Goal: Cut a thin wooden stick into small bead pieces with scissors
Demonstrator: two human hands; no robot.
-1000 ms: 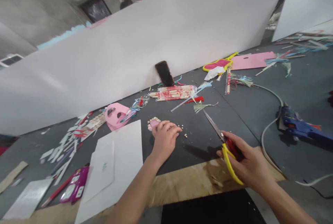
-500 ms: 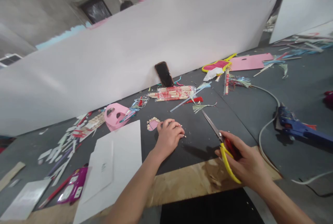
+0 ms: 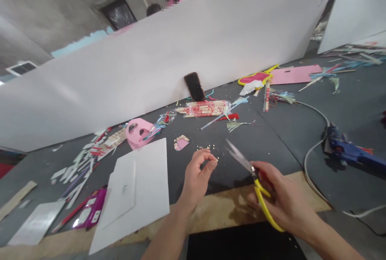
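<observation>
My left hand (image 3: 197, 175) is raised a little above the dark table mat (image 3: 271, 139), thumb and fingers pinched together on something too small to make out. Several tiny pale beads (image 3: 208, 147) lie on the mat just beyond its fingertips. A small pink piece edged with beads (image 3: 181, 143) lies further left. My right hand (image 3: 282, 199) grips yellow-and-red-handled scissors (image 3: 251, 175), blades slightly apart and pointing up-left toward my left hand.
White paper sheets (image 3: 138, 187) lie to the left, beside a purple packet (image 3: 90, 213) and paper scraps. A phone (image 3: 194, 86) leans on the white partition. A stick bundle (image 3: 205, 108), a pink mask shape (image 3: 138, 131) and a blue glue gun (image 3: 346, 149) with cable sit around.
My left hand lifted off the mat and pulled back toward me, pinching its fingers. The scissors swung left, nearer the left hand, and the blades parted slightly.
</observation>
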